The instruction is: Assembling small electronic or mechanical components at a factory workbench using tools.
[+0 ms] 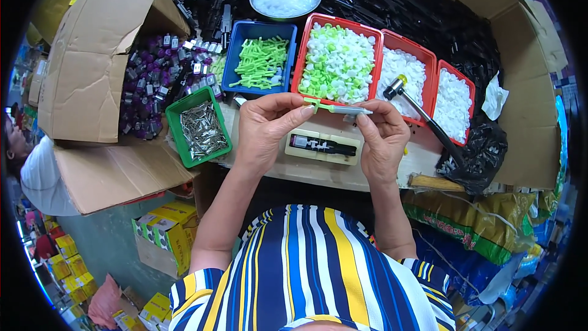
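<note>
Between my two hands, above the bench edge, is a small syringe-like plastic piece [349,110] with a light green stem and a clear, pointed tube. My left hand [263,129] pinches its green end between thumb and fingers. Thumb and fingers of my right hand [383,141] close on the pointed tube end. Just below the piece lies a cream holder [294,152] with a black moulded part [331,146] set in it. Beyond my hands stands a red tray [298,64] of green and white caps, beside a blue tray [231,55] of green plastic sticks.
A green tray [174,127] holds small metal parts. A cardboard box [92,61] at left contains purple-and-silver pieces. At right, a hammer [429,119] leans across two red trays of white pieces. A metal bowl [252,5] of clear bits sits amid black parts at the back.
</note>
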A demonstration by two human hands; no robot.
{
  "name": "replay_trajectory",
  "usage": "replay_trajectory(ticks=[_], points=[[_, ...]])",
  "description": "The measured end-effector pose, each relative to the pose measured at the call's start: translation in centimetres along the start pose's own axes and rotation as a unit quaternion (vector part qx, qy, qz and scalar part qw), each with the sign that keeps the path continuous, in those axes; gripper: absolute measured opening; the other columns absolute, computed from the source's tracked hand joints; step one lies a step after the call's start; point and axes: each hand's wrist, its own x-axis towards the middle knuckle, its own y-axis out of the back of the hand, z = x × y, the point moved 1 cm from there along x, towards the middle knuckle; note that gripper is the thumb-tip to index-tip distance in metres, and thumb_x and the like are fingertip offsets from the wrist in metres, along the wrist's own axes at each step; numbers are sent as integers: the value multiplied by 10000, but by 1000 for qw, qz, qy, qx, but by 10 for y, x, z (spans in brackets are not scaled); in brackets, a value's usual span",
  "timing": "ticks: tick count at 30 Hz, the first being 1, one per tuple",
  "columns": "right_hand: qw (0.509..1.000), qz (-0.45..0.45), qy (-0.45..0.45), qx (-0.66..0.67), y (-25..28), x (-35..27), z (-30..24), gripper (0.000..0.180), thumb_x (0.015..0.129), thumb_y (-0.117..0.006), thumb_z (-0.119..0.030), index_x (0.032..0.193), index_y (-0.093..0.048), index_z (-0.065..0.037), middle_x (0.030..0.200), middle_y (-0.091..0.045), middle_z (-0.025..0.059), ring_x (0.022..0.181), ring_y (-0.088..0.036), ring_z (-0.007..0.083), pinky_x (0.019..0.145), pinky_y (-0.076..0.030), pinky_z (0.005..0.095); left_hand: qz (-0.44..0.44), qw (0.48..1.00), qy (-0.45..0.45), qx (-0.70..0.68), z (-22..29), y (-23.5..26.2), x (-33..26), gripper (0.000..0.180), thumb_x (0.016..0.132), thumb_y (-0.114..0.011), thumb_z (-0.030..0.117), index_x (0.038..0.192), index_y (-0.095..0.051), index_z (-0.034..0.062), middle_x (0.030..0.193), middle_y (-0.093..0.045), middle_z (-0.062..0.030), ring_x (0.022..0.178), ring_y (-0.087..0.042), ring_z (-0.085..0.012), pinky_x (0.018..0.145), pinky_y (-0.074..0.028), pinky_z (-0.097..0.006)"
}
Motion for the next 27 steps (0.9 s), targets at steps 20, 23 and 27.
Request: replay_trajectory(ticks=[20, 23, 27], points=[[996, -43, -7, -79, 10, -6, 1, 167, 875, -695, 25, 1036, -652, 32, 1011, -708, 122, 910, -675, 135, 841, -531, 252, 27, 987, 77, 137, -12, -10, -11, 128, 831, -788, 72, 914, -722, 1, 822, -712, -65, 730, -649, -90, 672, -458, -222], [996, -31, -32, -82, 12, -7, 1, 167, 877, -697, 17, 1035, -648, 38, 997, -711, 124, 903, -676, 135, 840, -532, 254, 14, 918, -110, 382, -5, -5, -13, 155, 816, -796, 66, 940, -732, 0, 856, -709, -60, 760, -643, -106, 661, -456, -232], [996, -40, -47, -61, 10, -7, 2, 167, 879, -698, 13, 1034, -645, 43, 999, -711, 131, 903, -676, 137, 836, -538, 259, -3, 898, -241, 369, 0, -12, -8, 147, 809, -786, 42, 943, -744, -1, 883, -708, -63, 789, -633, -131, 659, -463, -247]])
